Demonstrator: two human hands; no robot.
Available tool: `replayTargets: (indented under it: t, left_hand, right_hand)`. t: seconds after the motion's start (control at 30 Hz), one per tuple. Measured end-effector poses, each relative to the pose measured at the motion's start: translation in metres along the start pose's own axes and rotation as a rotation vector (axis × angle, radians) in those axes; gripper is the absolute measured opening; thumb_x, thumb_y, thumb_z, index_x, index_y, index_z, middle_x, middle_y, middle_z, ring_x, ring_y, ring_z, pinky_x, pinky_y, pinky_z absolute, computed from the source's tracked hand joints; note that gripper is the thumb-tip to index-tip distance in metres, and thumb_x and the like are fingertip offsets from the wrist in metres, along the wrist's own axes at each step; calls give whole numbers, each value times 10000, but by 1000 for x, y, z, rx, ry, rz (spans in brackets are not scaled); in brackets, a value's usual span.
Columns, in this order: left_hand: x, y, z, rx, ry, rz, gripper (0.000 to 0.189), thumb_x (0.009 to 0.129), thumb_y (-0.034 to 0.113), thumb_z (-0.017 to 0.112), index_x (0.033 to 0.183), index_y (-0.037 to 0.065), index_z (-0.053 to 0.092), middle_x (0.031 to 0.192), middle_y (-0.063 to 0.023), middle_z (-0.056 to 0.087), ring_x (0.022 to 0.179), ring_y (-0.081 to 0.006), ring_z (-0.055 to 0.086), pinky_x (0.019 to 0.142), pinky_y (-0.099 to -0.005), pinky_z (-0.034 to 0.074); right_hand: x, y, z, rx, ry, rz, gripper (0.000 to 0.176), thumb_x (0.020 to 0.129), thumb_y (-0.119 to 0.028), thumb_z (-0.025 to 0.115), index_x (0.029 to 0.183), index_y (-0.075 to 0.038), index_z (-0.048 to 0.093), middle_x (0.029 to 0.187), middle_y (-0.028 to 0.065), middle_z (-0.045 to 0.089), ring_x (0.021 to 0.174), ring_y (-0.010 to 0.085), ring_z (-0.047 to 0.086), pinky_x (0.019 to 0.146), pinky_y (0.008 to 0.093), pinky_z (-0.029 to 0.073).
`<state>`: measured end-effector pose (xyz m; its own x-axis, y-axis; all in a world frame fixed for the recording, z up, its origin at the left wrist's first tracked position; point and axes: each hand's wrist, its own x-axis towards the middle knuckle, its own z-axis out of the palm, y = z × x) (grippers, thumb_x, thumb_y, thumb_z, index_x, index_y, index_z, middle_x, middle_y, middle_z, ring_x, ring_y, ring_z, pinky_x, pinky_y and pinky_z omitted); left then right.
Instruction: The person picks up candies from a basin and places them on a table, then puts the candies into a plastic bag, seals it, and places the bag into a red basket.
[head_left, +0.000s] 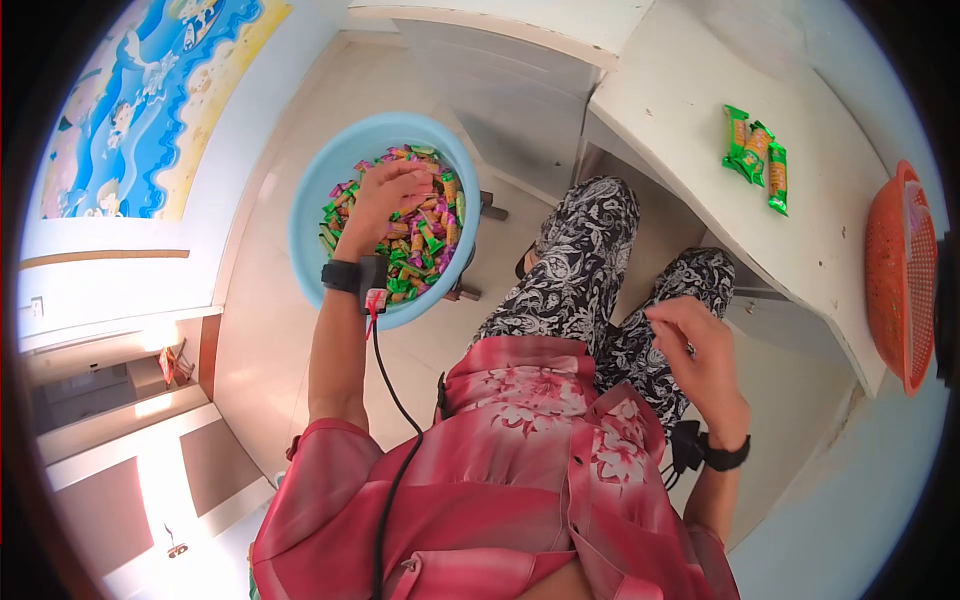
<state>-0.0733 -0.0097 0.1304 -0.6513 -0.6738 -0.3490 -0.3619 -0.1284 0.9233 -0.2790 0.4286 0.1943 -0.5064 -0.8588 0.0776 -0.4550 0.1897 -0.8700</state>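
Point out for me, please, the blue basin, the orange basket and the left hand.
Blue basin (385, 132): head view, on its bare inner wall.
Orange basket (885, 275): head view, on its side wall.
Left hand (384, 196): head view, on the back of it.

We cannot tell whether the left hand (385, 205) touches the wrapped snacks (430, 235) that it partly hides from us. The blue basin (304, 215) covers most of the stand (466, 292) beneath it. We cannot see into the palm of the right hand (700, 360). We find the green packets' (750, 150) lettering too small to read, and the view's dark rim cuts off the wall picture (135, 110).
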Motion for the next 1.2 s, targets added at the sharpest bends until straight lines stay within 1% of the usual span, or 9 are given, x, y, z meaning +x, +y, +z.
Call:
replayTargets:
  t: [0.17,0.37,0.43,0.5,0.6,0.8,0.9,1.0,1.2]
  left_hand:
    - [42,-13,-75,-194,-126,-26,503,1066,211,694,1469,-61,565,1366,-195,705,1241,-314,714,1115,-430,573]
    - [87,-31,-175,-148,-71,24,375,1038,149,731,1366,-23,681,1344,-148,728,1262,-263,706,1129,-416,570]
    - [100,-58,-174,1231,-307,875,219,985,121,776,1190,45,779,1303,-54,746,1220,-184,709,1075,-380,600]
    - [70,-70,-125,202,-340,-145,219,931,116,804,1144,68,784,1226,-19,773,1152,-148,719,971,-345,613]
    - [21,-98,-73,958,-513,299,395,846,179,862,1215,80,761,1120,-109,755,1140,-328,721,1010,-463,586]
    - [-63,-123,-65,1245,-336,224,917,747,271,943,1557,137,534,1606,-183,476,1351,-418,598,1070,-519,545]
    - [-69,-143,-59,1301,-199,142,1019,738,305,954,1616,162,457,1646,-215,405,1353,-442,592,1064,-527,544]
    - [-65,-144,-49,1264,-200,-6,1072,692,287,976,1616,162,447,1608,-237,445,1255,-465,666,1016,-517,582]
    - [-43,-184,-69,1278,-210,154,841,781,244,905,1522,154,517,1384,-203,530,1090,-473,686,914,-543,579]
  right_hand:
    - [-23,-50,-60,137,-145,68,257,905,27,775,1160,-4,765,1044,135,767,780,197,725,696,315,569]
    - [-61,-120,-123,172,-324,252,384,857,-149,806,1189,36,750,1050,193,777,769,251,739,683,337,572]
    - [-55,-121,-115,236,-399,190,391,858,-148,799,1199,36,744,1047,190,774,768,246,740,686,340,572]
    - [-46,-112,-97,258,-380,162,375,857,-122,811,1200,19,756,1051,179,772,787,243,742,696,343,575]
    - [-29,-73,-58,190,-316,138,350,859,-42,823,1200,3,763,1060,160,761,824,234,739,710,342,575]
    - [-25,-48,-30,102,-362,158,350,900,64,772,1240,0,728,1049,122,724,873,220,730,734,326,569]
    - [-27,-47,-29,108,-347,192,341,914,58,762,1247,-4,723,1055,119,721,875,209,733,741,322,571]
    - [-30,-43,-27,86,-321,199,327,923,52,759,1243,-5,721,1064,116,719,880,201,735,745,319,572]
    - [-30,-41,-28,75,-266,237,274,942,45,744,1212,-4,736,1059,103,727,879,186,726,772,313,571]
